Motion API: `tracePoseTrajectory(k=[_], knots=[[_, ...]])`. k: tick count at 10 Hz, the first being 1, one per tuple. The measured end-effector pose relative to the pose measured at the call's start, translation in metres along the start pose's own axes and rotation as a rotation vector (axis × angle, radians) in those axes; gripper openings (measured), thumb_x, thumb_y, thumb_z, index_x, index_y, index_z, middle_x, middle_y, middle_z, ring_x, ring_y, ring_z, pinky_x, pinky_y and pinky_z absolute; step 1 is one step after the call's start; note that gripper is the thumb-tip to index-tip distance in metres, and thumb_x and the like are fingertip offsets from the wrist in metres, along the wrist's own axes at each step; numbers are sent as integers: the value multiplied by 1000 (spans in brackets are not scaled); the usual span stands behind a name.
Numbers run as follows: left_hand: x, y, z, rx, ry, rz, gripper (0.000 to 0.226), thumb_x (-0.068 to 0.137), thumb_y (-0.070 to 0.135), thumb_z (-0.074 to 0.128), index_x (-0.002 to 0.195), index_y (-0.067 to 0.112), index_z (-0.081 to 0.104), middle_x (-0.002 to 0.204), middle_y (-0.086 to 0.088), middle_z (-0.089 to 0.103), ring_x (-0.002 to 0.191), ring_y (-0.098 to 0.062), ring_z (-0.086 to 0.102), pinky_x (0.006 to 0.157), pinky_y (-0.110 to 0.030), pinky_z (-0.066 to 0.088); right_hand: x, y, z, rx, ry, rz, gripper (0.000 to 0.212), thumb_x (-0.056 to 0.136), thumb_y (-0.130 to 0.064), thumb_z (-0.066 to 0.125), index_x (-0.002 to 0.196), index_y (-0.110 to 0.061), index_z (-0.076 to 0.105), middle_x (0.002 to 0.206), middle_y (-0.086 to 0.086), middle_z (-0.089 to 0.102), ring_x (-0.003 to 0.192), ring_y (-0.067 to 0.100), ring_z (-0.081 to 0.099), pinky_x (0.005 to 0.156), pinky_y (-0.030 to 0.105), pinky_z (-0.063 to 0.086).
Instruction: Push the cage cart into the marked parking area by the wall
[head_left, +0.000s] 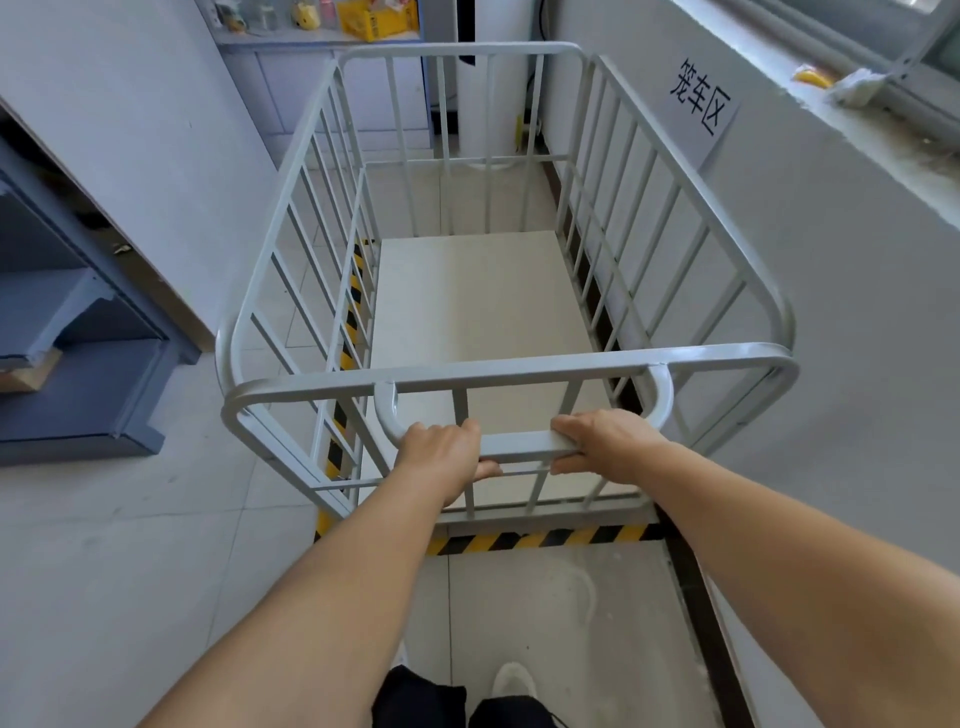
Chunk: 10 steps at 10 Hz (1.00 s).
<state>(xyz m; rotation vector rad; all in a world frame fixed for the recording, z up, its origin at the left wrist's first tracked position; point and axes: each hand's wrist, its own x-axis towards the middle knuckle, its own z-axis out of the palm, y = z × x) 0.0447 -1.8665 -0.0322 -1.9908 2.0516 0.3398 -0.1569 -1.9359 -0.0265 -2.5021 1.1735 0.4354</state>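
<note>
A pale grey cage cart (506, 371) with barred sides and an empty cream floor stands straight in front of me, close along the white wall on the right. Its U-shaped handle (514, 444) sticks out from the near side. My left hand (441, 457) is wrapped around the handle's left part and my right hand (605, 444) around its right part. Yellow-and-black floor tape (540, 538) runs across just under the cart's near edge and along its left side. A paper sign (701, 104) with black characters hangs on the wall beside the cart.
A dark blue shelf unit (78, 364) stands at the left. A white cabinet (322, 78) with a yellow box (376, 21) on top blocks the far end. A window ledge (857, 98) runs above the right wall. My shoe (514, 680) is on the tiled floor.
</note>
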Motion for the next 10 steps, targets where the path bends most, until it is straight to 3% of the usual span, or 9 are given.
tracePoseTrajectory(k=[2,6,8,10], knots=[[0,2,4,-1,8,-8,50,93,59,43,111,12,46,101,-6,65,90,-26,60,79,-38,38,-1,0,6,17,6,25,33,87,-50,60,93,-19,51,89,3,63,82,24,62,77,43,53],[-14,-2,7,-122,36,7,47,93,55,45,117,14,48,110,-5,62,100,-26,55,92,-37,36,-7,-12,11,-4,74,122,33,85,-51,62,103,-25,52,97,-2,61,88,20,57,81,37,49],[-29,-3,-2,-182,48,-9,57,93,55,46,135,18,42,128,-3,55,118,-26,47,105,-38,29,-16,-12,6,34,120,118,68,82,-58,62,139,-29,37,126,-3,58,114,19,51,99,37,40],[-40,-2,-5,-203,64,-1,64,93,56,44,145,20,31,139,-1,49,127,-25,42,112,-41,23,-33,-22,0,47,149,149,78,85,-59,57,149,-30,23,141,0,50,129,23,45,109,41,33]])
